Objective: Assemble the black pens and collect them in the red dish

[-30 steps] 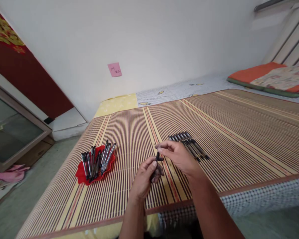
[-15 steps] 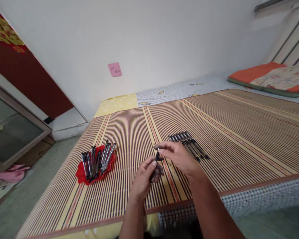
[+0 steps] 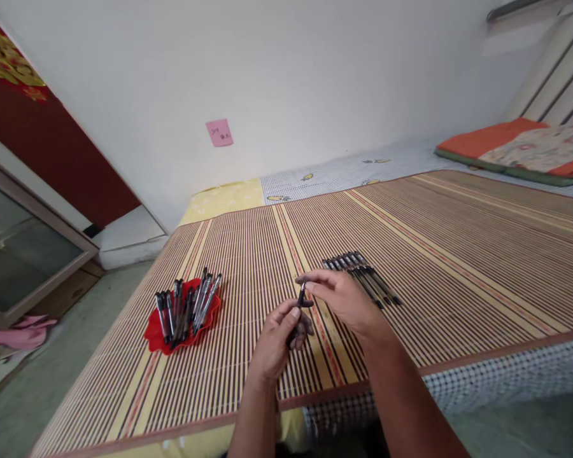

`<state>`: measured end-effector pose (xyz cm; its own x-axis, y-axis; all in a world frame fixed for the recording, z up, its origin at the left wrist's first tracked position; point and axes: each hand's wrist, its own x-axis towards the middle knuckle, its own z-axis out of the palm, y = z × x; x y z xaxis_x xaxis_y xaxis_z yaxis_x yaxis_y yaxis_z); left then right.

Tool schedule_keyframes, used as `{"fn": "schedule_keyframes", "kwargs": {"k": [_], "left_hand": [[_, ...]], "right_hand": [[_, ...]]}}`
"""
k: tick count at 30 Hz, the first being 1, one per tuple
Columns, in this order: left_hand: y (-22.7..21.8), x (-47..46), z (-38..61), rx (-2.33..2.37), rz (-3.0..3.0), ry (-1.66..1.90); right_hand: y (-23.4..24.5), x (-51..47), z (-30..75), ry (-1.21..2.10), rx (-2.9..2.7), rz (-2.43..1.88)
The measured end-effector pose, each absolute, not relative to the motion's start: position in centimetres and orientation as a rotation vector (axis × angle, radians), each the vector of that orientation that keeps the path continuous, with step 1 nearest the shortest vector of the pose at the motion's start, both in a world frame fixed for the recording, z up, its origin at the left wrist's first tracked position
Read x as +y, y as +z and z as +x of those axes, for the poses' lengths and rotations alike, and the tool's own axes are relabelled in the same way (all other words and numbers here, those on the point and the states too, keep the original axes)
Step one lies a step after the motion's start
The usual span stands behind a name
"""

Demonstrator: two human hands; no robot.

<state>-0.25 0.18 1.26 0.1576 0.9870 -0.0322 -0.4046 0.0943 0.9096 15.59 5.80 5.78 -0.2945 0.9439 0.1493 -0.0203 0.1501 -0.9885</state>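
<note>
My left hand (image 3: 279,331) is closed round a black pen (image 3: 300,296), which points up and away with its silvery tip at the top. The thumb and forefinger of my right hand (image 3: 337,296) pinch at that tip. Dark smudges mark the fingertips of both hands. Just beyond my right hand, several capped pens (image 3: 363,272) lie side by side in a row on the striped mat (image 3: 248,267). To the left, a red scalloped dish (image 3: 155,340) holds several more pens (image 3: 186,308). My right hand and wrist stand in front of part of the row.
The mat covers a bed with patterned sheets (image 3: 325,178) against a white wall (image 3: 315,83). A folded orange quilt (image 3: 487,137) lies at the far right. A pink note (image 3: 219,132) is stuck on the wall. At left stands a glass-paned door (image 3: 23,254).
The right fingertips have shifted very slightly at the pen's tip. Both hands otherwise keep their places, and the dish and the row of pens are as before.
</note>
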Motion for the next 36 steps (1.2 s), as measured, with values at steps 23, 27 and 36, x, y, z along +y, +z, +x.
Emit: {"fn": "schedule_keyframes", "kwargs": {"k": [23,27,36], "left_hand": [[0.91,0.32,-0.39,0.824,0.893,1.220],[1.00,0.25,-0.34,0.814,0.888,1.227],[1.11,0.29,-0.19,0.847,0.912,1.222]], "right_hand": [[5.57,6.01,15.58,1.202,-1.433,-0.998],[5.83,5.84,15.45,1.301,-1.468,-0.928],[5.15,5.99,15.21,1.269,-1.455,-0.964]]}}
